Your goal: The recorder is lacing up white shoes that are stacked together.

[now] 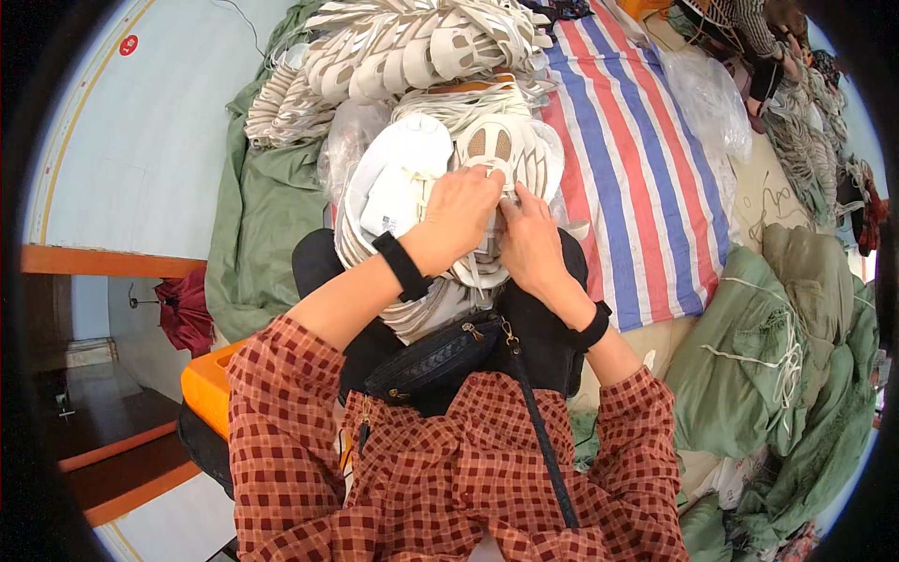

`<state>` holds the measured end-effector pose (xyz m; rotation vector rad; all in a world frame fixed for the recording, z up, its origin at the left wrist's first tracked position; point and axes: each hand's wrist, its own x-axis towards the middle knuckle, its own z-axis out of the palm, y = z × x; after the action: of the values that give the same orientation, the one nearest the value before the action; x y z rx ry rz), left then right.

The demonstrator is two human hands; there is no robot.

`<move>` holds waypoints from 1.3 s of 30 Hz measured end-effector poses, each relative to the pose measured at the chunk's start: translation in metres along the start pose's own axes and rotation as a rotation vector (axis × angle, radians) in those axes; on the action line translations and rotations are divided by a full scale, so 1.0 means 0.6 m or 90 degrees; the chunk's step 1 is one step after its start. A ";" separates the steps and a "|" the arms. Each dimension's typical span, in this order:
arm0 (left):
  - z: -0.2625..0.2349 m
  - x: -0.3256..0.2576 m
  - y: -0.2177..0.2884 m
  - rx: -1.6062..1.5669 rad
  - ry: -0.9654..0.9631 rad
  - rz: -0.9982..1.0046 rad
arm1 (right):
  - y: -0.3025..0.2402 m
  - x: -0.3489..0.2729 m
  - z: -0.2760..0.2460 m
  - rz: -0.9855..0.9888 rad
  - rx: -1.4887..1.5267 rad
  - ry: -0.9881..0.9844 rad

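Observation:
A beige shoe upper (489, 140) with brown mesh windows lies in front of me, on a stack of similar uppers over my lap. My left hand (462, 211) is closed, its fingertips pinching the upper near the lace opening. Close beside it, my right hand (534, 242) is closed too, thumb and forefinger at the same opening. What is between the fingertips is too small to make out. A pale lace end (475, 272) hangs below the hands. Left of the upper rests a white rounded piece (412, 140), with a white packet (382, 208) bearing a dark printed mark.
Bundled shoe uppers (403, 61) are heaped behind the work. A striped red, white and blue sheet (637, 169) spreads to the right, green sacks (749, 356) beyond it. A black pouch (435, 361) lies across my lap. Another person (758, 47) sits at the far right.

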<state>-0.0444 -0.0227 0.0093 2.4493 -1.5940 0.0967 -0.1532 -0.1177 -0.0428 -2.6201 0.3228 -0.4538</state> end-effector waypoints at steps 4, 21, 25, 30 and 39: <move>0.000 -0.008 -0.012 -0.108 0.036 -0.112 | 0.026 -0.004 0.009 0.048 0.307 0.028; 0.004 -0.010 -0.011 -0.150 0.034 -0.147 | 0.031 0.063 -0.024 -0.070 0.101 -0.103; -0.004 -0.031 -0.050 -0.490 0.171 -0.237 | 0.006 0.053 -0.041 -0.227 -0.145 0.000; -0.051 -0.063 -0.066 -0.372 0.170 -0.226 | 0.055 0.034 -0.133 -0.075 -0.156 0.006; -0.036 -0.075 0.000 -0.291 0.131 -0.207 | 0.008 0.024 -0.053 -0.077 0.193 0.043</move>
<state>-0.0616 0.0225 0.0227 2.2124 -0.9866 -0.0603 -0.1522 -0.1389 -0.0144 -2.3399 0.1073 -0.5834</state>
